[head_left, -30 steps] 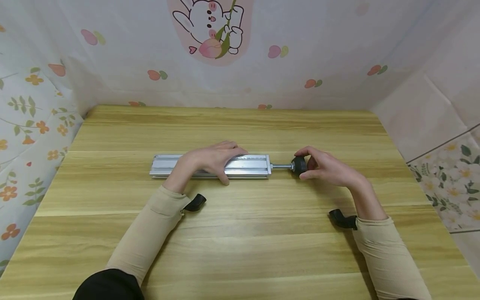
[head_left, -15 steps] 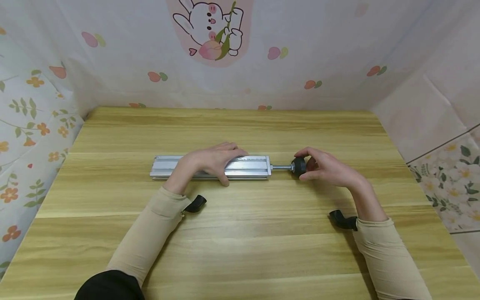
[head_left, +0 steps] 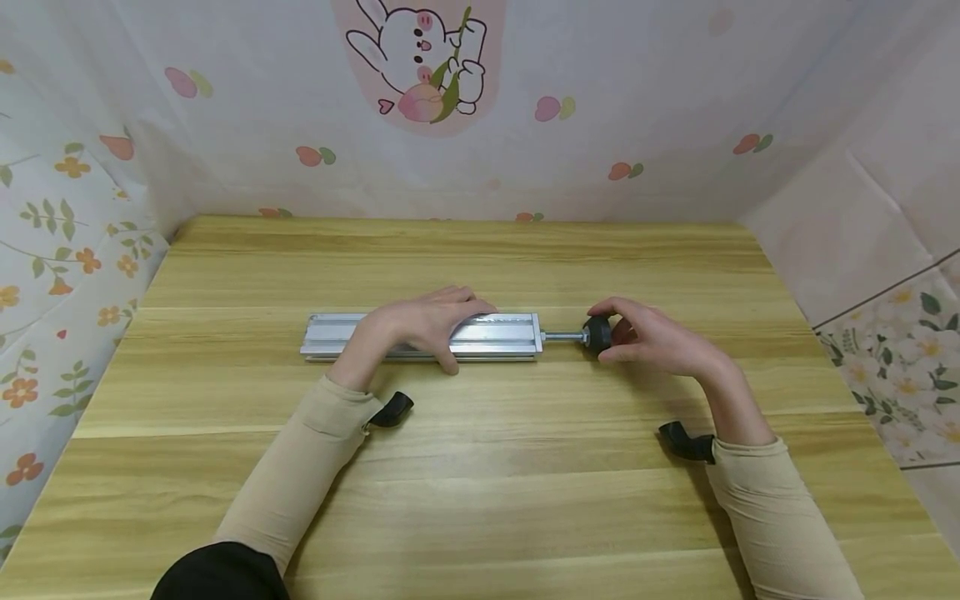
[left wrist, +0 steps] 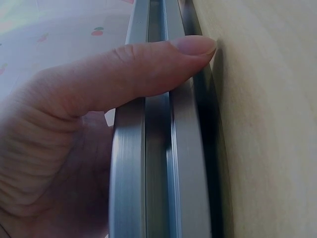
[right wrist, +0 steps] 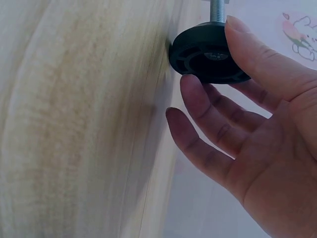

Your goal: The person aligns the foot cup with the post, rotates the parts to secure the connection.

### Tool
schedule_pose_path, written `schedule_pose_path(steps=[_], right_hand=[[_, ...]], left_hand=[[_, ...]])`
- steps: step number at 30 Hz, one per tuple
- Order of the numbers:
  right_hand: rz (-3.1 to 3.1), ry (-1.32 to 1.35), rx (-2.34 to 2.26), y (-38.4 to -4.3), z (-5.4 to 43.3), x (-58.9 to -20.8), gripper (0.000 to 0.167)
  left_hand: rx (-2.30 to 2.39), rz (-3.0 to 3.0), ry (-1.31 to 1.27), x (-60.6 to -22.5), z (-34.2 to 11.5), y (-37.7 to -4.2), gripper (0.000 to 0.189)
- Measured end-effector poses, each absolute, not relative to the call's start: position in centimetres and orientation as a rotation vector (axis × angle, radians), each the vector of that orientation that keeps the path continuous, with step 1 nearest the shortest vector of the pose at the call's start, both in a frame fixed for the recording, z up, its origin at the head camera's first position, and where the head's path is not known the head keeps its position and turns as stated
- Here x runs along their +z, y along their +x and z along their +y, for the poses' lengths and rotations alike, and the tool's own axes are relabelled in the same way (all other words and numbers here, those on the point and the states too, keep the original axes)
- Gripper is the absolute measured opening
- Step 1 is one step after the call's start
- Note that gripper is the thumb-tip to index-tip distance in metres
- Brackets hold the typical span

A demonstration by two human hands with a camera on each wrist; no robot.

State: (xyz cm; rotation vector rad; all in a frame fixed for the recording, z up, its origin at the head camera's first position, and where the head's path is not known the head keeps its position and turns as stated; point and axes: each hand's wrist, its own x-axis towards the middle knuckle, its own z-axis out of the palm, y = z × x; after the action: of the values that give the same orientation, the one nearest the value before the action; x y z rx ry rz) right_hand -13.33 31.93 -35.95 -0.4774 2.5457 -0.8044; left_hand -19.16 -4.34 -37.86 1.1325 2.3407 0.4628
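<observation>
An aluminium extrusion profile (head_left: 495,333) lies lengthwise on the wooden table. My left hand (head_left: 420,325) grips it from above; in the left wrist view the thumb (left wrist: 148,69) crosses its grooved side. From the profile's right end plate a threaded rod (head_left: 562,336) sticks out, joined to a round black levelling foot (head_left: 597,334). My right hand (head_left: 660,337) holds that foot by its rim between thumb and fingers. Its ribbed underside shows in the right wrist view, where the other fingers are loosely bent below the foot (right wrist: 208,54).
The wooden table (head_left: 480,483) reaches back to a printed curtain (head_left: 480,167). Patterned cloth also hangs at the left and right sides. A black wrist mount (head_left: 392,410) juts from the left sleeve and another black mount (head_left: 686,442) from the right.
The head view has shifted very slightly. Both hands keep their places on the profile and the foot, with only tiny finger movement at the right hand.
</observation>
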Motion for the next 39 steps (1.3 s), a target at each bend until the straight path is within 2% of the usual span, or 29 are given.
schedule_pose_path(steps=[39], right_hand=[[2.537,-0.488,-0.798,-13.12,31.86,-36.06,0.064]], left_hand=[[0.456,2.349,1.111,-37.80,-4.27,-19.01,0.100]])
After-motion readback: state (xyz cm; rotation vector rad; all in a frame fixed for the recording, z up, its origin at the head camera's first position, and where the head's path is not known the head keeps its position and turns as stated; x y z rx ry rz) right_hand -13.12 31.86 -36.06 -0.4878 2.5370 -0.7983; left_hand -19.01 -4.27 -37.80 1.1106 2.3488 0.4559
